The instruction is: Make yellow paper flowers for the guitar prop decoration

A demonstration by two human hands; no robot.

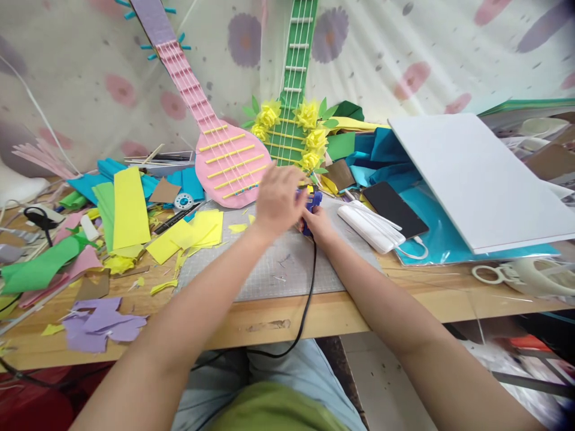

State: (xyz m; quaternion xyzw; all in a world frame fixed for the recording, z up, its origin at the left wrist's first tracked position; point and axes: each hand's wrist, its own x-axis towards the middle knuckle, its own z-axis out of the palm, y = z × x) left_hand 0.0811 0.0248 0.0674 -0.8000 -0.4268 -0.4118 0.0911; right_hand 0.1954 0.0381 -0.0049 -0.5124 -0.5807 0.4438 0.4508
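Observation:
My right hand (318,222) is wrapped round a blue hot glue gun (311,205) whose black cord runs down over the table edge. Close to its left, my left hand (281,194) is slightly blurred, its fingers curled together near the front of the gun. Whatever those fingers pinch is hidden; a small yellow spot shows beside them. Behind the hands leans a pink paper lute-like instrument (233,161) with yellow strips and white strings. A green paper instrument (287,134) with yellow paper flowers (314,140) stands to its right, partly covered by my left hand.
A grey cutting mat (269,281) lies under my hands. Yellow, green and purple paper scraps (101,323) and a pen cover the left side. At right are a white power strip (368,227), a black phone (395,209), a white board (485,179) and scissors (498,274).

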